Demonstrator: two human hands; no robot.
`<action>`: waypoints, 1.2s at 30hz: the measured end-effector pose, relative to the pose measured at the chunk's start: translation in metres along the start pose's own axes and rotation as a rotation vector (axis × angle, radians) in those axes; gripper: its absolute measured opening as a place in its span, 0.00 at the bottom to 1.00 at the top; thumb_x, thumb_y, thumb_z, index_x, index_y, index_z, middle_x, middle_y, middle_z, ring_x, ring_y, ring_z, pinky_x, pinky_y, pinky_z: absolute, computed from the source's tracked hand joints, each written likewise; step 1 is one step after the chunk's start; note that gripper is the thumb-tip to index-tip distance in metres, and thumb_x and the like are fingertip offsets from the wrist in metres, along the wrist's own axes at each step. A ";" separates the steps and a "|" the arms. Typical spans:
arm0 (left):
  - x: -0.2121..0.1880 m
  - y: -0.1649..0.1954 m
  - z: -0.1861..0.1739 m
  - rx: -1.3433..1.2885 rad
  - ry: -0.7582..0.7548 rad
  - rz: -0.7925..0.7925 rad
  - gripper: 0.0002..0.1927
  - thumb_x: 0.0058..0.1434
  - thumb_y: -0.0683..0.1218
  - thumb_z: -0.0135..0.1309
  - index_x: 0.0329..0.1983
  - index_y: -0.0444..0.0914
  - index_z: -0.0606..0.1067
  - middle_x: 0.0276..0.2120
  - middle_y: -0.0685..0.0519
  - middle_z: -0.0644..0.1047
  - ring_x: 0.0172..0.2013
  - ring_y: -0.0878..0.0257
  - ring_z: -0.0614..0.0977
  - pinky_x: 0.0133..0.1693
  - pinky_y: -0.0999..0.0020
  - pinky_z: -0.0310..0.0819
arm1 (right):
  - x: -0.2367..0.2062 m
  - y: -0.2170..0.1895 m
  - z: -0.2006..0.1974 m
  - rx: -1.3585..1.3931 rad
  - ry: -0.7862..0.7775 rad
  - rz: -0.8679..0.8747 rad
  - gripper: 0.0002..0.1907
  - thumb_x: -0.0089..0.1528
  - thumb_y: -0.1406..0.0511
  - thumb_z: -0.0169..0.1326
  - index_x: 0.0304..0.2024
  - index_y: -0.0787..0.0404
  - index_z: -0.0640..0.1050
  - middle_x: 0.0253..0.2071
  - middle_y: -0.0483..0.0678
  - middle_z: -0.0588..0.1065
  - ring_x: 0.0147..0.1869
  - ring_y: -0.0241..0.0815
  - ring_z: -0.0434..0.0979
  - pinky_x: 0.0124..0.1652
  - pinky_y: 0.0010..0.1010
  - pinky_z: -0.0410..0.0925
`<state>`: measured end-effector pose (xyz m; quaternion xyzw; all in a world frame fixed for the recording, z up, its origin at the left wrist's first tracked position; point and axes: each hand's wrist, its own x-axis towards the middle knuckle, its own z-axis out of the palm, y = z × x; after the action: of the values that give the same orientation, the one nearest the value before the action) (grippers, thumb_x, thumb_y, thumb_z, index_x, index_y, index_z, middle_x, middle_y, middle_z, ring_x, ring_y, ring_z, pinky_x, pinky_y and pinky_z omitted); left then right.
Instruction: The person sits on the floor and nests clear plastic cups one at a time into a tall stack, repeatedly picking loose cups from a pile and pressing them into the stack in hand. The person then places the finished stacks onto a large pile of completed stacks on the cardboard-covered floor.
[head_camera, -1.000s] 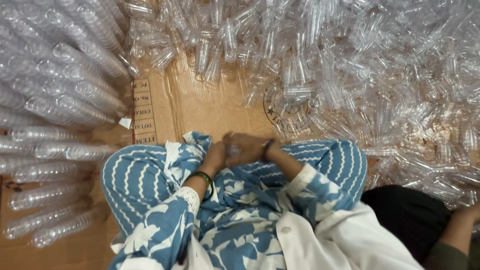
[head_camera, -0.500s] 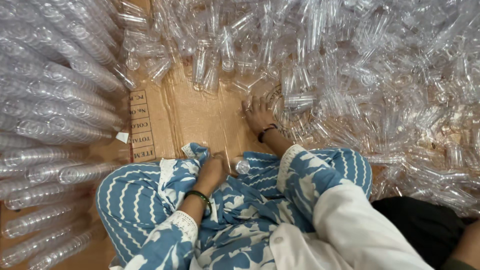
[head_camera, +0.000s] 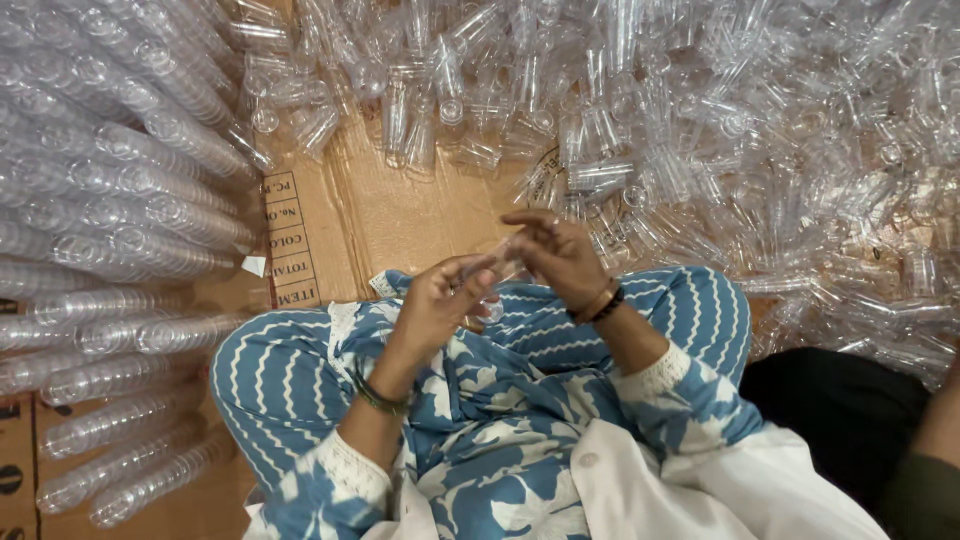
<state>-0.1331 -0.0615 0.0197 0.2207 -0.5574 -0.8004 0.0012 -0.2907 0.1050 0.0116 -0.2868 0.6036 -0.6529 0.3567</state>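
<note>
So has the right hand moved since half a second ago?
Yes. The right hand has come back from the bare cardboard near the loose clear tubes toward the lap, meeting the left hand around a small clear piece.

Clear see-through plastic cups everywhere, brown cardboard underneath, blue trousers with white zigzag stripes, blue-and-white floral top, green bangles.

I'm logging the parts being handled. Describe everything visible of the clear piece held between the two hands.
The clear plastic piece is small, tube-like and see-through, like the loose ones heaped beyond the cardboard. It lies roughly level above the lap, pinched between the left hand and the right hand. Fingers hide much of it, so its ends cannot be made out.
</note>
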 end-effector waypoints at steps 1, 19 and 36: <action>-0.007 0.000 0.008 -0.019 0.062 0.035 0.25 0.62 0.52 0.60 0.59 0.35 0.75 0.43 0.51 0.82 0.35 0.65 0.85 0.30 0.74 0.80 | -0.006 0.000 0.006 0.212 0.057 0.077 0.20 0.75 0.59 0.50 0.65 0.63 0.74 0.43 0.49 0.78 0.45 0.36 0.79 0.43 0.27 0.73; -0.019 -0.066 -0.038 1.015 0.274 0.547 0.35 0.47 0.52 0.75 0.52 0.30 0.72 0.49 0.38 0.77 0.48 0.44 0.81 0.50 0.55 0.76 | -0.053 0.006 -0.015 -0.209 0.228 0.018 0.28 0.66 0.49 0.57 0.58 0.64 0.76 0.35 0.50 0.77 0.34 0.43 0.74 0.33 0.36 0.68; 0.036 -0.107 -0.038 0.725 -0.043 -0.025 0.26 0.55 0.44 0.60 0.59 0.43 0.74 0.48 0.45 0.83 0.47 0.51 0.87 0.50 0.60 0.80 | 0.023 0.098 -0.014 -0.681 -0.244 -0.105 0.17 0.62 0.58 0.56 0.48 0.61 0.75 0.47 0.58 0.78 0.51 0.55 0.80 0.49 0.40 0.73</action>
<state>-0.1259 -0.0638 -0.0991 0.1967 -0.8022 -0.5550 -0.0989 -0.3035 0.0928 -0.0888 -0.4956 0.7238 -0.3928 0.2761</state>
